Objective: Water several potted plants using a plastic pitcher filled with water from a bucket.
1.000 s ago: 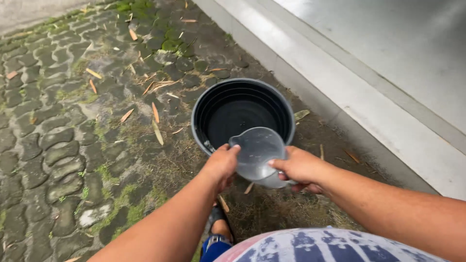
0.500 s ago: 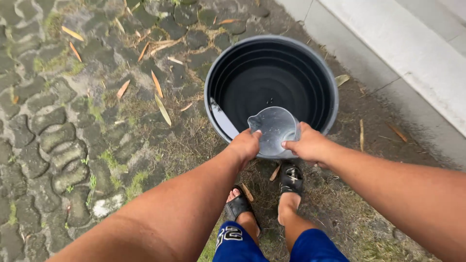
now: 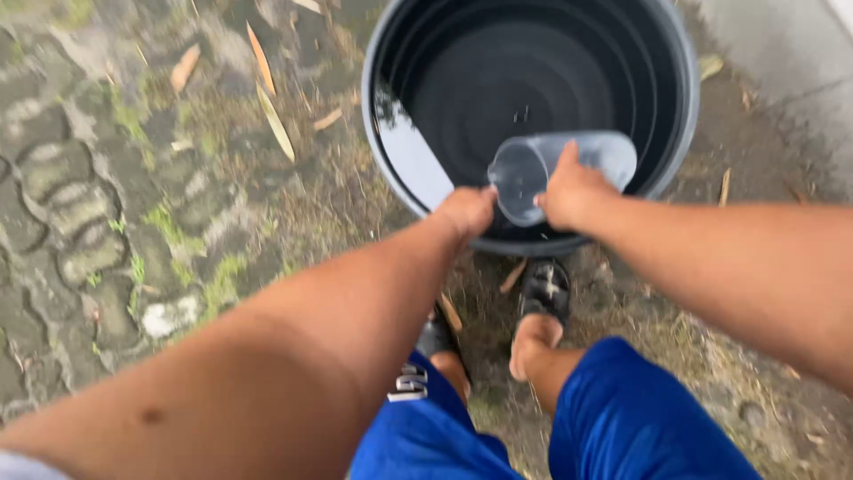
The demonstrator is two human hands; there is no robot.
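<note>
A large black bucket [image 3: 533,80] stands on the ground in front of me with dark water in it. My right hand [image 3: 569,191] grips a clear plastic measuring jug [image 3: 555,169], tipped on its side over the bucket's near rim with its mouth facing left. My left hand [image 3: 466,212] rests closed on the bucket's near rim, right beside the jug's mouth. My knees in blue shorts and my feet in black sandals [image 3: 544,289] are just below the bucket.
Mossy cobblestones [image 3: 80,204] with dry fallen leaves [image 3: 275,124] cover the ground to the left. A pale concrete kerb [image 3: 791,62] runs along the upper right. Bare dirt and dry grass lie around the bucket.
My view has moved closer over the bucket. The jug has tipped from upright onto its side; my left hand has moved from the jug to the bucket's rim.
</note>
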